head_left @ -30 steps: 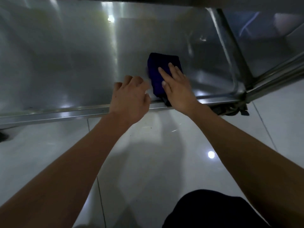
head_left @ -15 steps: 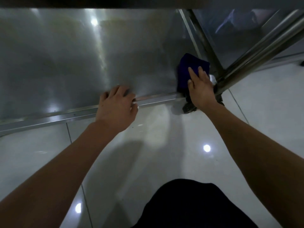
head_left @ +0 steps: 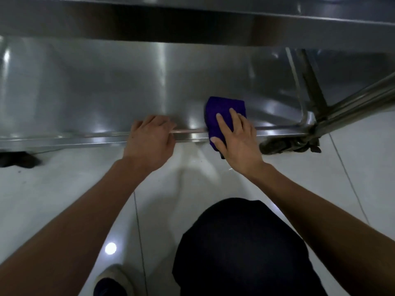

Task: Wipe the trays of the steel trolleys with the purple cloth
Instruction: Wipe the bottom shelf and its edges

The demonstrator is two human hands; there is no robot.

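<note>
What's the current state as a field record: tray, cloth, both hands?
lower tray: steel, beneath an upper tray
purple cloth: draped over the lower tray's front rim
right hand: fingers flat, pressing the cloth
left hand: grips the front rim, left of the cloth
caster: below the tray's right corner

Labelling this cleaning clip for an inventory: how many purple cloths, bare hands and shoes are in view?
Folded purple cloth: 1
Bare hands: 2, the left hand gripping the steel tray rim, the right hand pressing the cloth
Beige-edged shoe: 1
Total: 4
</note>
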